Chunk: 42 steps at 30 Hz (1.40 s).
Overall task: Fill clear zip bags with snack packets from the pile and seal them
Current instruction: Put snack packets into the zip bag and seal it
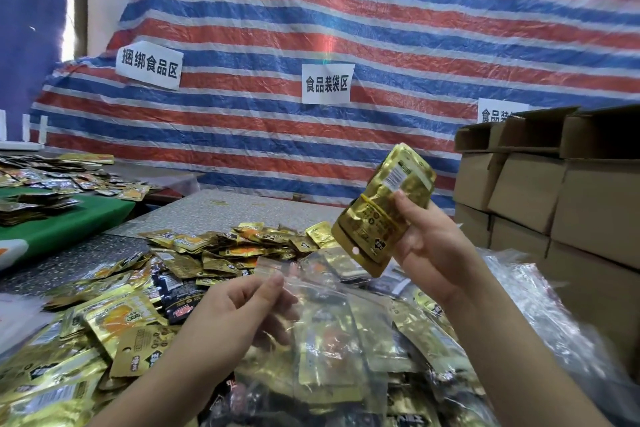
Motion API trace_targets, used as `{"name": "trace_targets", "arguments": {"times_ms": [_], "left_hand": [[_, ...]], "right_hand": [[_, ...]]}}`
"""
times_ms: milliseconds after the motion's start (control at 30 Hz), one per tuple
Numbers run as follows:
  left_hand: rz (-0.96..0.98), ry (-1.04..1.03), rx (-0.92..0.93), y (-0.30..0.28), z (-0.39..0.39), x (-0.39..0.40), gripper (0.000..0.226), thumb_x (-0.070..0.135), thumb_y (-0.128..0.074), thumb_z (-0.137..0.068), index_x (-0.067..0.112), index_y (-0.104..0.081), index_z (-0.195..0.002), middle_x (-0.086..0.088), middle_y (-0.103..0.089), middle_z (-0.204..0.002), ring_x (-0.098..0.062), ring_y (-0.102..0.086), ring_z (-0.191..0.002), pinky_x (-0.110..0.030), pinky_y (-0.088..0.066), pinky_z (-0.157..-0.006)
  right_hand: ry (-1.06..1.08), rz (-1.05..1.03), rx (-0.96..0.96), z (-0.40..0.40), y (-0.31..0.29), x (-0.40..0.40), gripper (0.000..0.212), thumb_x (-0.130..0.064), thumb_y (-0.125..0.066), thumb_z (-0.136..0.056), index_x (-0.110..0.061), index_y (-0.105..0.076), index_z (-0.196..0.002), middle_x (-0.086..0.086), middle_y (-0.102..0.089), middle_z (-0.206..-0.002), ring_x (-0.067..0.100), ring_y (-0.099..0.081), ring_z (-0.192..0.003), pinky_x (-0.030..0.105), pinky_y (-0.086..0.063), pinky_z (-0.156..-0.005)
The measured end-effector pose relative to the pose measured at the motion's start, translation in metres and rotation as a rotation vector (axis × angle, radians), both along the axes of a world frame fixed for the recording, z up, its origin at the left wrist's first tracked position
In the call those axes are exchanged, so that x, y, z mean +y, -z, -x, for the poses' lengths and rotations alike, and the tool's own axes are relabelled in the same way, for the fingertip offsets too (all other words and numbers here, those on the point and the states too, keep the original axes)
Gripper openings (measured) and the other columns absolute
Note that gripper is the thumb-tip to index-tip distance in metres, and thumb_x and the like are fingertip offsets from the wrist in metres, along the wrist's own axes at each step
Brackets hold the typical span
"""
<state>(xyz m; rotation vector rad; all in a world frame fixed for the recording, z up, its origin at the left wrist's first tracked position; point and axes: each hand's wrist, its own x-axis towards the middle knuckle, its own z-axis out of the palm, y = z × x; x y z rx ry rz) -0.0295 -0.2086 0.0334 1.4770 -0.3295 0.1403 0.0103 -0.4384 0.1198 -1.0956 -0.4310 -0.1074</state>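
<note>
A clear zip bag (311,291) is held up over the pile (214,250) by its top edge, pinched between thumb and fingers of the left hand (239,308). The bag hangs down and to the right of that hand; gold packets are seen through the film, but whether they are inside it or merely behind it cannot be told.

A bundle (384,208) of gold packets, bound by a yellow band, is gripped in the right hand (429,243). It is raised above and to the right of the bag, tilted with its top leaning right. Its lower end is near the bag's upper right corner; contact cannot be judged.

The pile covers the bench (221,208) beneath and beyond both hands: gold packets, some with orange print, and a few dark ones (180,295). Crinkled clear plastic (540,305) lies at the right, beside the right forearm.

Stacked cartons (540,191) stand at the right edge, the top ones open. More packets are spread on a green surface (69,222) at the left.

A red, white and blue striped tarp (381,28) hangs behind, with three white paper signs (327,83) fixed to it; the rightmost is partly hidden by the cartons.
</note>
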Motion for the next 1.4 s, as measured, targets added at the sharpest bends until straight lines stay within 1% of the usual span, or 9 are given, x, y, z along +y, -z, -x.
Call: {"name": "trace_targets", "arguments": {"times_ms": [100, 200, 467, 633, 867, 1067, 1200, 1267, 1400], "left_hand": [[-0.01, -0.002, -0.043, -0.001, 0.0, 0.001, 0.032, 0.041, -0.058, -0.079, 0.015, -0.076, -0.074, -0.014, -0.073, -0.076, -0.021, -0.065, -0.056, -0.026, -0.05, -0.05], [-0.017, 0.003, -0.078, -0.002, 0.0, 0.0, 0.029, 0.039, -0.06, -0.079, 0.014, -0.076, -0.074, -0.012, -0.072, -0.073, -0.02, -0.065, -0.056, -0.025, -0.05, -0.049], [0.017, -0.015, -0.091, 0.0, 0.001, 0.0, 0.024, 0.036, -0.062, -0.077, 0.018, -0.077, -0.074, -0.011, -0.071, -0.069, -0.019, -0.064, -0.054, -0.023, -0.049, -0.048], [0.015, -0.023, -0.091, 0.0, -0.001, 0.001, 0.025, 0.036, -0.062, -0.076, 0.016, -0.076, -0.075, -0.011, -0.071, -0.069, -0.019, -0.064, -0.054, -0.022, -0.048, -0.048], [-0.017, -0.037, -0.1, 0.0, -0.002, -0.001, 0.034, 0.042, -0.053, -0.079, 0.017, -0.076, -0.073, -0.011, -0.074, -0.075, -0.019, -0.066, -0.056, -0.023, -0.051, -0.049], [-0.022, -0.067, -0.107, 0.002, -0.003, -0.004, 0.043, 0.042, -0.048, -0.083, 0.012, -0.078, -0.077, -0.009, -0.076, -0.082, -0.024, -0.07, -0.059, -0.022, -0.05, -0.048], [-0.015, -0.047, -0.128, 0.003, -0.001, -0.006, 0.042, 0.041, -0.048, -0.083, 0.013, -0.077, -0.075, -0.01, -0.076, -0.079, -0.027, -0.072, -0.063, -0.024, -0.051, -0.048], [-0.006, -0.044, -0.139, 0.002, 0.0, -0.006, 0.039, 0.04, -0.047, -0.085, 0.019, -0.078, -0.075, -0.011, -0.075, -0.075, -0.027, -0.072, -0.064, -0.025, -0.053, -0.049], [-0.026, -0.022, -0.162, 0.004, -0.001, -0.004, 0.045, 0.044, -0.046, -0.087, 0.014, -0.078, -0.08, -0.014, -0.075, -0.077, -0.027, -0.073, -0.067, -0.027, -0.054, -0.053]], "right_hand": [[0.012, 0.014, -0.049, 0.001, -0.004, 0.0, 0.048, -0.016, -0.059, -0.085, -0.001, -0.054, -0.13, 0.016, -0.071, -0.111, 0.029, -0.07, -0.102, 0.046, -0.059, -0.087], [-0.007, 0.048, -0.088, 0.002, -0.001, -0.001, 0.039, -0.015, -0.06, -0.085, -0.006, -0.058, -0.123, 0.015, -0.073, -0.11, 0.03, -0.072, -0.101, 0.044, -0.06, -0.078], [-0.152, 0.157, -0.151, 0.009, 0.003, 0.006, 0.037, -0.009, -0.059, -0.086, -0.005, -0.054, -0.123, 0.015, -0.072, -0.104, 0.027, -0.072, -0.095, 0.039, -0.059, -0.074], [-0.12, 0.356, -0.179, 0.011, 0.01, 0.015, 0.046, -0.01, -0.065, -0.085, -0.004, -0.051, -0.128, 0.016, -0.072, -0.107, 0.03, -0.071, -0.098, 0.041, -0.059, -0.076], [-0.197, 0.647, -0.187, 0.012, 0.016, 0.019, 0.034, -0.015, -0.064, -0.091, -0.021, -0.06, -0.125, 0.009, -0.07, -0.116, 0.027, -0.068, -0.106, 0.035, -0.057, -0.083], [-0.118, 0.967, -0.256, 0.02, 0.014, 0.02, 0.041, -0.015, -0.062, -0.09, -0.012, -0.055, -0.131, 0.014, -0.066, -0.124, 0.031, -0.064, -0.115, 0.055, -0.05, -0.099], [-0.049, 1.148, -0.321, 0.029, 0.006, 0.021, 0.04, -0.022, -0.06, -0.086, -0.008, -0.058, -0.124, 0.021, -0.063, -0.116, 0.035, -0.062, -0.108, 0.058, -0.049, -0.095], [-0.046, 1.223, -0.349, 0.033, 0.001, 0.02, 0.035, -0.022, -0.059, -0.088, -0.009, -0.059, -0.12, 0.018, -0.063, -0.11, 0.031, -0.063, -0.102, 0.056, -0.051, -0.092], [-0.058, 1.38, -0.346, 0.038, -0.003, 0.014, 0.022, -0.013, -0.061, -0.096, -0.013, -0.06, -0.119, 0.005, -0.069, -0.107, 0.02, -0.067, -0.101, 0.05, -0.055, -0.089]]}}
